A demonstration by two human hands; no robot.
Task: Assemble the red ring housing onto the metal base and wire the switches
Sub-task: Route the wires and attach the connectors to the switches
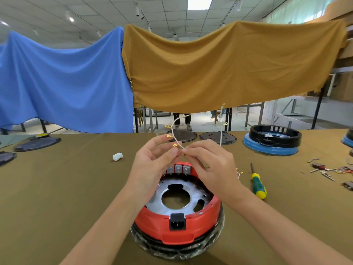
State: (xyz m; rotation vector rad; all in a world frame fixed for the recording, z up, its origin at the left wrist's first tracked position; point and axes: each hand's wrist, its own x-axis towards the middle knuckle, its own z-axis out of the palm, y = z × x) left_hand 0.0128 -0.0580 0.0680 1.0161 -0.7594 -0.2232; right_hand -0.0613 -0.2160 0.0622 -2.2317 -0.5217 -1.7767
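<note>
1. Wires (176,129) are what we hold now: thin, white, limp and very light, with small brass clips (174,145) crimped on the ends. They hang in the air just above the far side of the red ring (177,224).
2. We judge the strands will flop and twist, so the hold belongs close behind a clip, on its stiff crimp.
3. Our left hand (152,159) pinches a strand between thumb and fingertips; our right hand (208,159) pinches the same bundle just beside it.
4. The red ring already sits on the metal plate (175,190), near us on the table (66,188), with the grey switches (178,168) at its far rim.
5. Our hands cover part of the switch row, so we cannot tell how many tabs are free, nor where the upper wire ends lead.
6. A screwdriver (257,185) lies to the right.
</note>
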